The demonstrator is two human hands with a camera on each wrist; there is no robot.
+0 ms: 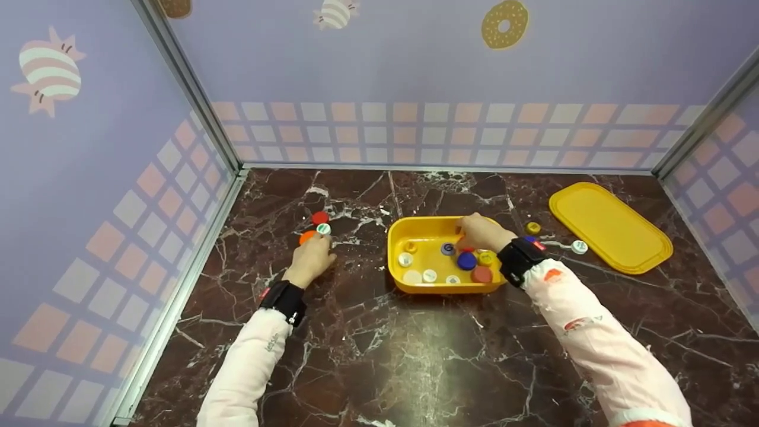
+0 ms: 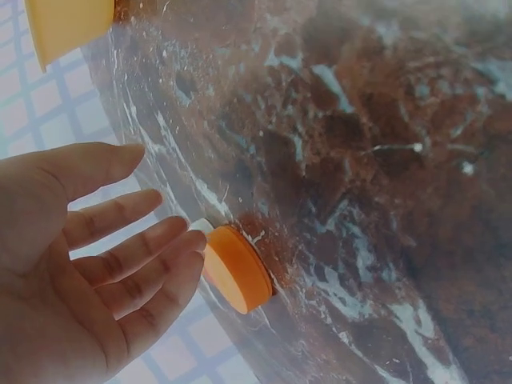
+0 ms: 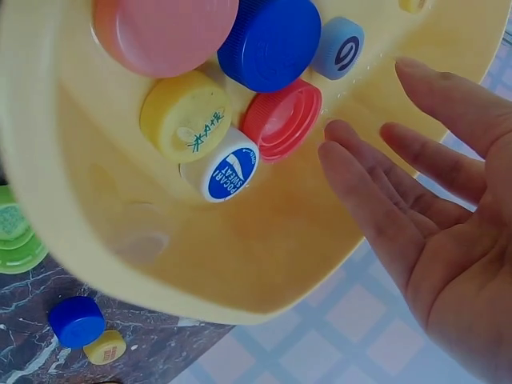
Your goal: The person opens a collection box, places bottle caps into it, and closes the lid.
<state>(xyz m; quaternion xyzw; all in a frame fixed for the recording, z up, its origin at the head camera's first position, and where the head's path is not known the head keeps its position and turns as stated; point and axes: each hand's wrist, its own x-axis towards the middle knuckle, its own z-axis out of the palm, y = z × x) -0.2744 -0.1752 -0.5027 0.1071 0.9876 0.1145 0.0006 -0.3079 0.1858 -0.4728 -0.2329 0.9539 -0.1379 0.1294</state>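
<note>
My left hand (image 1: 311, 260) reaches over the dark marble table, fingers spread and loosely bent. Its fingertips are right at an orange bottle cap (image 2: 238, 268), with a white cap (image 1: 323, 229) and a red cap (image 1: 320, 217) just beyond. Inside the yellow plastic box (image 1: 394, 261) my right hand (image 1: 481, 232) hangs with relaxed fingers and nothing between them. Close to those fingertips lies an upturned red cap (image 3: 283, 120). Around it are a blue cap (image 3: 270, 44), a yellow cap (image 3: 186, 117), a white Pocari Sweat cap (image 3: 230, 166) and a light-blue cap (image 3: 338, 48).
More caps lie across the box floor, among them a white cap (image 1: 430, 276). Right of the box are a yellow cap (image 1: 533, 228), another white cap (image 1: 579, 247) and the flat yellow lid (image 1: 611, 228). Patterned panels (image 1: 415, 71) enclose the table's back and sides.
</note>
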